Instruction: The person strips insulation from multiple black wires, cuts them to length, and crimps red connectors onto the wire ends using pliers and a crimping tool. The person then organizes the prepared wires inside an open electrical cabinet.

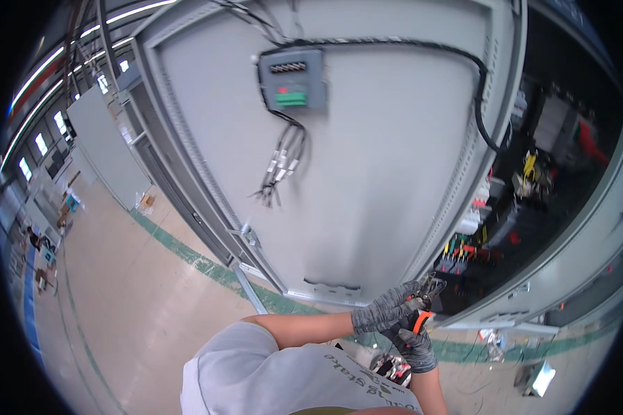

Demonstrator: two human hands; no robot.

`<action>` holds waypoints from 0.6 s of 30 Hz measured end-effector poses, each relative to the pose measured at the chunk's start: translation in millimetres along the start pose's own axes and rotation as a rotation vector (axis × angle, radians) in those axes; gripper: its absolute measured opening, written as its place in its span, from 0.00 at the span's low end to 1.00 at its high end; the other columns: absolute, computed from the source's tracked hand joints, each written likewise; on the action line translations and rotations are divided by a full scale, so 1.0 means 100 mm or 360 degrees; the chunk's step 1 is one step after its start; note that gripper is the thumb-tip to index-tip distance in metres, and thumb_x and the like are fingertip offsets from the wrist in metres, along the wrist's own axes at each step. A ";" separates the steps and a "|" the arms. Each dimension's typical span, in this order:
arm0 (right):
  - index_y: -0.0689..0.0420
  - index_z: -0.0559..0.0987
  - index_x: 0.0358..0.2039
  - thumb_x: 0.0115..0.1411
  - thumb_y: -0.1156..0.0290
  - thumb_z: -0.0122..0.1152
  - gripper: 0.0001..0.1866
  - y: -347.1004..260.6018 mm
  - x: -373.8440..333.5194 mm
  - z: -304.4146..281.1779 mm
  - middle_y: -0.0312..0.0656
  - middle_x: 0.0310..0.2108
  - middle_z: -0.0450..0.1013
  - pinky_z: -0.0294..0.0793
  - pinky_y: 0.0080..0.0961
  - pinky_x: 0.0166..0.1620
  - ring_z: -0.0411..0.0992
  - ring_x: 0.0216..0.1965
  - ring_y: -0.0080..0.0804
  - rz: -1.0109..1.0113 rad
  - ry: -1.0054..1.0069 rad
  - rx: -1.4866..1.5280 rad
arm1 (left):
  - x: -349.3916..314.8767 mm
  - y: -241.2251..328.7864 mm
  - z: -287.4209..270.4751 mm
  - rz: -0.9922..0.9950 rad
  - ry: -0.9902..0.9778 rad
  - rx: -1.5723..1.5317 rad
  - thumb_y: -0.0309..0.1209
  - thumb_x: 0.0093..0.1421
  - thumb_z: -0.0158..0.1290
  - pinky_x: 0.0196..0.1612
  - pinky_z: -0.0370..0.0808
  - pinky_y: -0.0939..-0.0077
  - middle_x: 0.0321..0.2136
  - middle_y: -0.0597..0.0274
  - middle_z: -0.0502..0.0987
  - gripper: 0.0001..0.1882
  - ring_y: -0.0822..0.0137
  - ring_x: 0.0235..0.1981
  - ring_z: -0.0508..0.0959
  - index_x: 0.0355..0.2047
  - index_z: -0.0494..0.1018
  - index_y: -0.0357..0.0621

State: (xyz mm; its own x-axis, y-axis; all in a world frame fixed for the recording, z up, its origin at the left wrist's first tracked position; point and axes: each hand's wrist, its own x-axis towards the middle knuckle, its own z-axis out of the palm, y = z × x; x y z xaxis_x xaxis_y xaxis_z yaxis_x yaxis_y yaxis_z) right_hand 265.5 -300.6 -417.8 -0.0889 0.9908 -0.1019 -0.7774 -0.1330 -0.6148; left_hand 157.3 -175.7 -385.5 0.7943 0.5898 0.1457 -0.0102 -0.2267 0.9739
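Grey door (381,152) ahead has dangling wires (279,166), right hand (417,349) grips an orange-handled tool (421,321), left hand (386,310) angles in alongside, can't tell its grip.

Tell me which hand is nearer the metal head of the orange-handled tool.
Left. The left hand is just beside the metal head, on its left in the view; the right hand is lower, at the tool's orange handle.

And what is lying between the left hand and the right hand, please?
An orange-handled tool shows between the gloved left hand and right hand, in the head view.
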 end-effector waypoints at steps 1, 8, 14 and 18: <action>0.55 0.57 0.64 0.46 0.74 0.64 0.43 -0.01 0.09 0.16 0.42 0.58 0.65 0.62 0.48 0.62 0.62 0.61 0.43 -0.0008 -0.0033 -0.0022 | -0.08 0.17 -0.13 0.0064 0.0027 0.0103 0.40 0.65 0.47 0.49 0.69 0.67 0.37 0.54 0.72 0.17 0.62 0.41 0.73 0.45 0.68 0.40; 0.56 0.58 0.63 0.43 0.69 0.70 0.46 -0.02 0.65 1.05 0.42 0.52 0.68 0.71 0.34 0.46 0.71 0.47 0.39 -0.0391 -0.0399 -0.0205 | -0.44 1.23 -1.18 0.1059 0.0493 0.1540 0.33 0.61 0.53 0.46 0.71 0.61 0.42 0.52 0.71 0.18 0.53 0.42 0.73 0.50 0.69 0.41; 0.54 0.57 0.63 0.52 0.68 0.69 0.41 -0.48 1.32 1.27 0.39 0.49 0.66 0.69 0.33 0.52 0.68 0.47 0.29 -0.1194 -0.0398 -0.0874 | -0.60 2.63 -2.47 0.1477 0.0819 0.1355 0.21 0.57 0.54 0.39 0.72 0.76 0.38 0.59 0.74 0.15 0.70 0.35 0.74 0.46 0.74 0.43; 0.58 0.63 0.58 0.57 0.71 0.63 0.30 -1.01 1.31 1.95 0.39 0.47 0.67 0.69 0.27 0.51 0.68 0.46 0.29 -0.1855 0.0199 -0.1616 | -0.57 3.42 -2.72 0.1418 0.0427 0.1715 0.23 0.58 0.55 0.36 0.72 0.80 0.40 0.61 0.75 0.14 0.73 0.32 0.74 0.46 0.75 0.43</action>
State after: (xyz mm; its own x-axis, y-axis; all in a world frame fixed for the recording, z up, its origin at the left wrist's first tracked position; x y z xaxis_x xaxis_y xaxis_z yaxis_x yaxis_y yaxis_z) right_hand 211.0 -153.1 -216.6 0.3351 0.5528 0.7630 0.3621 0.6720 -0.6460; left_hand -57.4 -75.9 -13.5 0.6293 0.0379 0.7763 0.1192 -0.9917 -0.0482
